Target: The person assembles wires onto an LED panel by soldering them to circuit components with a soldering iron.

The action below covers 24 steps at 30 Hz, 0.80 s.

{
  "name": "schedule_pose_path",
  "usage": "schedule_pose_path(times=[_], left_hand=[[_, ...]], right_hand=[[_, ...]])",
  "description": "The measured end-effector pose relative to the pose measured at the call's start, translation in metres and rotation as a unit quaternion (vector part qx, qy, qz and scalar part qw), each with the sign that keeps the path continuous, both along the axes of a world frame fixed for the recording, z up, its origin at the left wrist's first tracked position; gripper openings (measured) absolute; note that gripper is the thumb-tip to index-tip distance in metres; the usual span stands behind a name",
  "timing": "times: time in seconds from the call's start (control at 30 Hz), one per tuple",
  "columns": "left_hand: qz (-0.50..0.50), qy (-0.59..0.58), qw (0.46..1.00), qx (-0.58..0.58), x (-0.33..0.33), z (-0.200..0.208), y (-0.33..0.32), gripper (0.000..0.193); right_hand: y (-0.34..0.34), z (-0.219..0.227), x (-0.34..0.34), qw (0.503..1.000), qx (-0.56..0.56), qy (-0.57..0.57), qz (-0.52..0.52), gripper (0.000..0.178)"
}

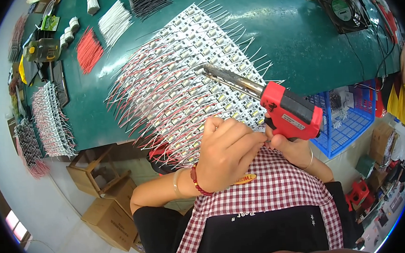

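Head view: my right hand point(288, 146) is wrapped tight around the red grip of the soldering gun point(291, 112), fingers fully closed on it, with its long metal barrel reaching up and left over the LED board point(185, 76). The tip rests on the board's middle rows, among the small white components. My left hand point(225, 153) sits at the board's near edge, just left of the gun's grip; its fingers are curled in and pinched together, but whether they grip a wire or solder I cannot tell, since the knuckles hide the tips.

The board lies tilted on the green table point(300, 39), bristling with red and white leads along both long sides. Beyond the board's far left corner lie loose bundles: red wires point(88, 51), white wires point(113, 23) and black wires point(149, 1). Well off the board's far right end stands a black fan point(343, 7). More finished boards point(52, 120) are stacked far to the left.

To solder well here, I judge I should keep the tip steady on one pad only, brace my right wrist against my left hand, and keep the barrel clear of the neighbouring leads, so that the hot metal does not scorch their insulation.
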<state>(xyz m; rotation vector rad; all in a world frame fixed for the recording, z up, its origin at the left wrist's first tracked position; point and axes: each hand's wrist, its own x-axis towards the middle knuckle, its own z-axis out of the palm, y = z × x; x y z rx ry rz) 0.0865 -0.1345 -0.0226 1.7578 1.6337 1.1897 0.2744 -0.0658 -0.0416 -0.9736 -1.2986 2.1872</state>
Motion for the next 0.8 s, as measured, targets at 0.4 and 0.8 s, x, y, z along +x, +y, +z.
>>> schedule_pose_path(times=[0.4,0.8], left_hand=[[-0.009,0.284,0.958,0.049,-0.052,-0.047,0.022,0.026],[-0.047,0.296,0.953,0.052,-0.056,-0.051,0.028,0.029]], right_hand=[[-0.015,-0.027,0.065,0.99,0.084,-0.106,-0.051,0.06],[-0.025,-0.043,0.083,0.982,0.094,-0.164,0.023,0.015]])
